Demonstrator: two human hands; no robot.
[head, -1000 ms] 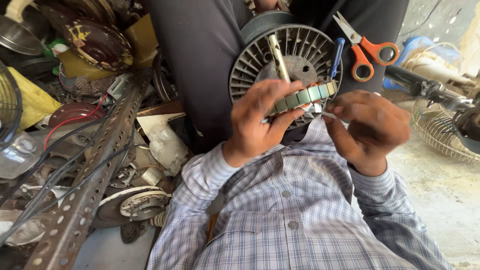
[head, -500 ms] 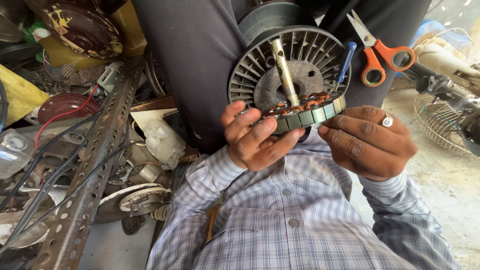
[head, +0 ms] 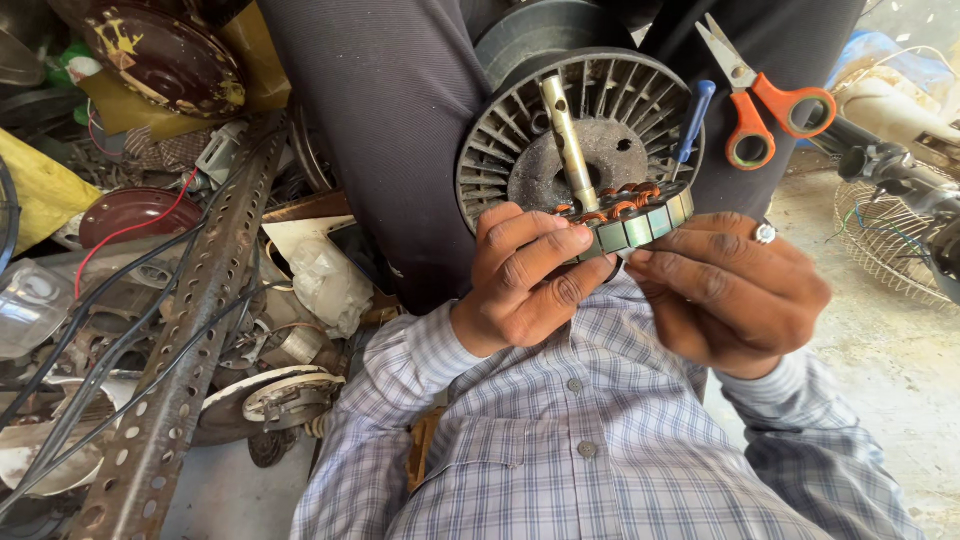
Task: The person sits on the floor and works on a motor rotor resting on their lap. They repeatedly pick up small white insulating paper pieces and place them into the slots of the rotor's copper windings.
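A round motor stator point(head: 640, 222) with copper windings and a grey laminated rim is gripped between both hands, above my lap. My left hand point(head: 525, 275) grips its left edge, thumb on top and fingers curled beneath. My right hand point(head: 728, 285), wearing a ring, holds the right side from below. A metal shaft point(head: 568, 140) rises from the stator. Just behind it rests a grey finned fan motor housing point(head: 520, 135) on my dark trousers.
Orange-handled scissors point(head: 770, 100) and a blue-handled screwdriver point(head: 692, 120) lie on my right leg. A perforated steel angle bar point(head: 190, 330), wires, maroon motor covers point(head: 165, 50) and scrap parts crowd the left. A wire fan guard point(head: 890, 240) sits at right on concrete.
Both hands have closed in around the stator and raised it slightly toward the finned housing. My right hand has moved from beside the stator to under its right side.
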